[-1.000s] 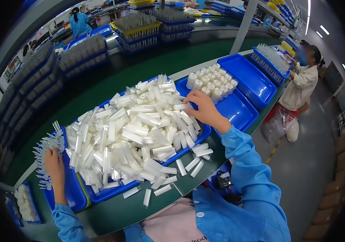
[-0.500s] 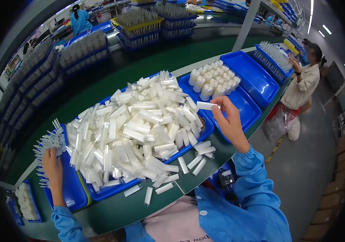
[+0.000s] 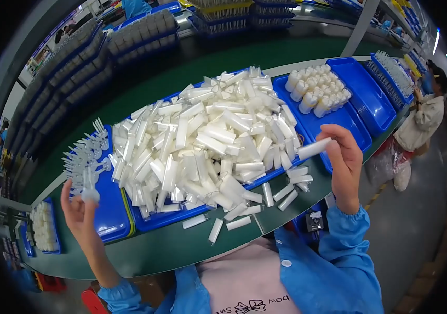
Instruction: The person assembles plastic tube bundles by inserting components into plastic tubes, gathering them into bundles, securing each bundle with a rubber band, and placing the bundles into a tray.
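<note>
while right hand [image 3: 345,170] grips, white tube [image 3: 313,149], slim

White tube [image 3: 314,149] in right hand [image 3: 346,159], near tube heap [image 3: 208,138]

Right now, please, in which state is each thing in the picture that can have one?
Left hand, closed on a clear part
Clear part, held
Right hand, pinching a white tube
White tube, held, tilted
Middle blue tray, heaped above its rim
Loose tubes, lying on the green table
Capped cylinders, standing in a blue tray
</note>
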A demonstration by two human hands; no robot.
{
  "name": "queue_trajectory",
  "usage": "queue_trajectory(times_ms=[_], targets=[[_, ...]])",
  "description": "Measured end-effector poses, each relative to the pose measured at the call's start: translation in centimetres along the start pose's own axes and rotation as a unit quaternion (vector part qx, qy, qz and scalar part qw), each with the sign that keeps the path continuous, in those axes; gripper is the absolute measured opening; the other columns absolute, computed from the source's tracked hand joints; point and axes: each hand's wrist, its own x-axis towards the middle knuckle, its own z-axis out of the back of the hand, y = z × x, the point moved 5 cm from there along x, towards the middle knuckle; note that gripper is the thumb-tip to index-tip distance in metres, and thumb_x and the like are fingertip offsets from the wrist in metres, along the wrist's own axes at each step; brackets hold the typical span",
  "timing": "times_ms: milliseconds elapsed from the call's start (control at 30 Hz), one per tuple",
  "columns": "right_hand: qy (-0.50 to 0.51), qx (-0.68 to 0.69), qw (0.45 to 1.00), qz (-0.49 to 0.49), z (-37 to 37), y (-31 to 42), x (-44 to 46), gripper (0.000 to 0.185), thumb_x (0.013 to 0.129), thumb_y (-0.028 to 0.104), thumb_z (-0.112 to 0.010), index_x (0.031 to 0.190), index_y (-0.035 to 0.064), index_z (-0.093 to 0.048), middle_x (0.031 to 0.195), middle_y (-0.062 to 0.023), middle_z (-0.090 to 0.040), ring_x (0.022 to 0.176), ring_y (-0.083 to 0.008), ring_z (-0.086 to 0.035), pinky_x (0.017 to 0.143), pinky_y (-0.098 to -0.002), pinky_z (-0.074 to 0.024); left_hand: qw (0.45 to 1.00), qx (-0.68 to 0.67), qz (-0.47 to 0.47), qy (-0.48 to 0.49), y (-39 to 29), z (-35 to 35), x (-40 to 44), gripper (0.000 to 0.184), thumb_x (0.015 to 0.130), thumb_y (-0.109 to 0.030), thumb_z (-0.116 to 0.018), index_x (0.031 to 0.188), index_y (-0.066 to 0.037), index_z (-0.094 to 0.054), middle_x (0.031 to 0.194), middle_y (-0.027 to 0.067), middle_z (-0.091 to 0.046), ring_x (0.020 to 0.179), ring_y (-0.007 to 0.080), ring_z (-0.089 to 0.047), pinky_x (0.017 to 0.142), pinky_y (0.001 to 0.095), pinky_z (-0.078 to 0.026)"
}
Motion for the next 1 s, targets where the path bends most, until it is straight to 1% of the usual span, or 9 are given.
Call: queue_trajectory(times_ms=[67, 133, 200, 267, 333, 533, 600, 900, 1000], targets=[[0.014, 0.016, 1.0, 0.009, -0.5, 0.1, -0.7, 0.025, 0.091, 0.006, -0.049, 0.115, -0.0012, -0.053, 0.096, -0.0083, -0.058, 0.09, -0.0117, -0.053, 0.082, -0.0252, -0.0417, 0.989, -0.124, 0.075, 0.019, 0.1, -1.0, -3.1, 0.037, 0.084, -0.005, -0.06, 0.12, -0.001, -0.052, 0.1, 0.0093, -0.057, 0.085, 0.0156, -0.059, 0.071, 0.0291, -0.051], [0.039, 0.066, 0.997, -0.005, -1.6, 0.5, -1.5, 0.03, 0.09, 0.008, -0.051, 0.119, -0.0004, -0.048, 0.097, -0.0088, -0.059, 0.088, -0.0119, -0.054, 0.08, -0.0263, -0.0435, 0.963, -0.178, 0.09, 0.179, -2.2, -4.5, -6.8, 0.026, 0.083, -0.008, -0.062, 0.108, -0.001, -0.054, 0.097, 0.0102, -0.054, 0.085, 0.0181, -0.059, 0.073, 0.0337, -0.053], [0.061, 0.109, 0.992, -0.017, -2.9, 0.0, -2.3, 0.031, 0.09, 0.009, -0.051, 0.12, -0.0003, -0.047, 0.097, -0.0089, -0.059, 0.088, -0.012, -0.055, 0.079, -0.0264, -0.0441, 0.888, -0.334, 0.181, 0.26, -4.3, -8.4, -10.3, 0.02, 0.081, -0.004, -0.064, 0.097, -0.003, -0.054, 0.092, 0.0092, -0.054, 0.083, 0.0193, -0.059, 0.075, 0.0358, -0.053], [0.084, 0.155, 0.984, -0.032, -4.3, -0.5, -3.2, 0.032, 0.09, 0.009, -0.051, 0.12, -0.0002, -0.046, 0.096, -0.0091, -0.059, 0.087, -0.0121, -0.055, 0.079, -0.0264, -0.0446, 0.853, -0.354, 0.203, 0.326, -3.9, -10.5, -12.9, 0.03, 0.074, -0.004, -0.073, 0.091, -0.002, -0.048, 0.09, 0.0126, -0.052, 0.078, 0.0268, -0.063, 0.066, 0.0435, -0.058], [0.125, 0.185, 0.972, -0.066, -5.8, -1.0, -4.1, 0.032, 0.09, 0.008, -0.05, 0.12, -0.0002, -0.046, 0.095, -0.0088, -0.059, 0.087, -0.0123, -0.056, 0.079, -0.0262, -0.0445, 0.824, -0.37, 0.185, 0.387, -3.9, -12.1, -13.7, 0.034, 0.071, -0.001, -0.075, 0.091, -0.003, -0.048, 0.088, 0.0131, -0.053, 0.078, 0.0295, -0.064, 0.067, 0.0419, -0.057], [0.152, 0.221, 0.955, -0.125, -7.7, -2.5, -5.4, 0.032, 0.091, 0.006, -0.05, 0.122, 0.0005, -0.045, 0.094, -0.0065, -0.058, 0.087, -0.0095, -0.053, 0.08, -0.0242, -0.0425, 0.825, -0.377, 0.178, 0.382, -4.2, -14.5, -13.7, 0.028, 0.072, -0.005, -0.076, 0.088, -0.004, -0.053, 0.087, 0.0113, -0.053, 0.08, 0.0271, -0.066, 0.07, 0.0384, -0.057], [0.158, 0.243, 0.943, -0.163, -8.1, -2.8, -5.7, 0.032, 0.092, 0.008, -0.051, 0.122, 0.0007, -0.045, 0.095, -0.0057, -0.058, 0.087, -0.009, -0.053, 0.081, -0.0239, -0.042, 0.797, -0.417, 0.201, 0.388, -4.2, -14.6, -13.9, 0.027, 0.073, 0.001, -0.075, 0.095, -0.002, -0.059, 0.097, 0.0088, -0.051, 0.088, 0.0153, -0.055, 0.077, 0.0273, -0.045], [0.169, 0.258, 0.933, -0.186, -8.5, -3.4, -6.2, 0.031, 0.093, 0.012, -0.051, 0.121, 0.001, -0.045, 0.096, -0.0052, -0.058, 0.091, -0.0094, -0.053, 0.083, -0.0243, -0.0416, 0.816, -0.38, 0.172, 0.4, -4.2, -15.0, -13.6, 0.024, 0.076, 0.003, -0.071, 0.095, -0.002, -0.059, 0.098, 0.0086, -0.051, 0.088, 0.0149, -0.054, 0.081, 0.0275, -0.045], [0.163, 0.27, 0.927, -0.205, -8.5, -3.4, -6.2, 0.028, 0.093, 0.013, -0.051, 0.118, 0.0012, -0.046, 0.096, -0.0057, -0.058, 0.091, -0.0096, -0.053, 0.083, -0.0249, -0.042, 0.808, -0.395, 0.194, 0.391, -4.2, -15.3, -13.7, 0.024, 0.076, 0.003, -0.071, 0.095, -0.002, -0.058, 0.097, 0.0081, -0.05, 0.088, 0.0142, -0.053, 0.08, 0.0273, -0.045]])
